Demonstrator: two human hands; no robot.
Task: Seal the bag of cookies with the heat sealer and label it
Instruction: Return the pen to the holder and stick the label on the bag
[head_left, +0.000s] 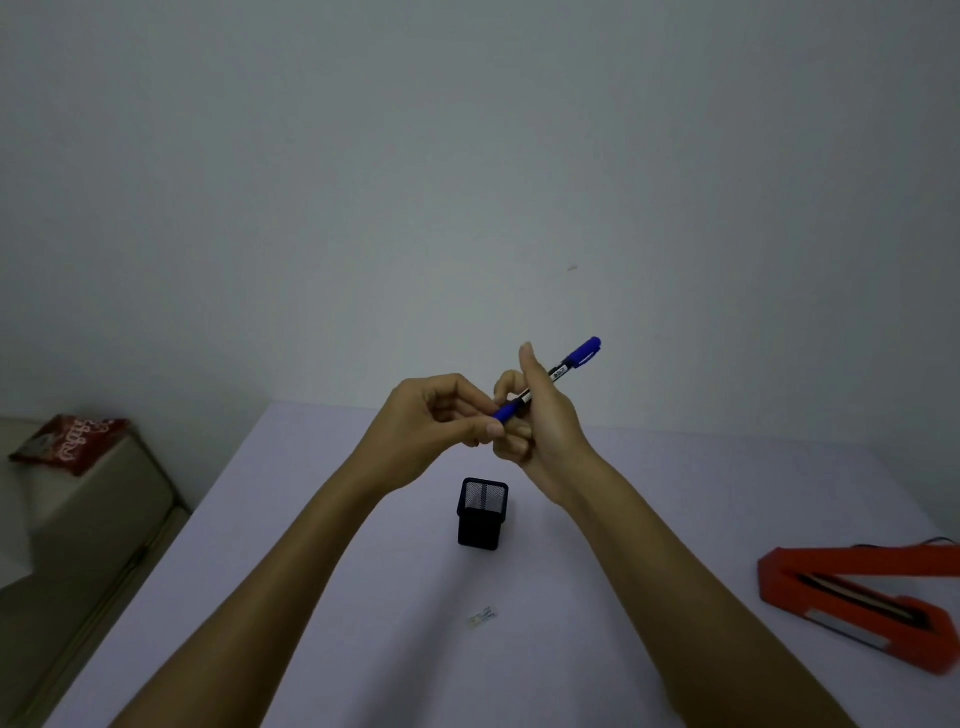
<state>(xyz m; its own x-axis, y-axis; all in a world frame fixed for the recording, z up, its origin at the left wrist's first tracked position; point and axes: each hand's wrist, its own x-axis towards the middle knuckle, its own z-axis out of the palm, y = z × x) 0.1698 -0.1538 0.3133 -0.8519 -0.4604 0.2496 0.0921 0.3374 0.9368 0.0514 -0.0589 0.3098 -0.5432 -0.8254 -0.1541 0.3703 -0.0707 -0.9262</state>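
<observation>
I see right hand (540, 415) fingers curled round a blue marker (550, 376); left hand (441, 421) pinches its near cap end. Marker tilted, far cap up-right, above the table (311, 519). Both forearms raised over a black mesh cup (482, 513). Red heat sealer (857, 603) lies open, far right; red cookie bag (72, 441) far left, off the table

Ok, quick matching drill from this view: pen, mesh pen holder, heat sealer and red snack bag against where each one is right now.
Things:
1. pen
2. mesh pen holder
3. heat sealer
4. red snack bag

Places:
A. on the side surface left of the table
B. at the table's right edge, arm raised
C. held in the air between both hands
D. upright on the table, below the hands

Pairs: 1-C, 2-D, 3-B, 4-A. The right hand grips the barrel; the left hand pinches the blue lower end.
</observation>
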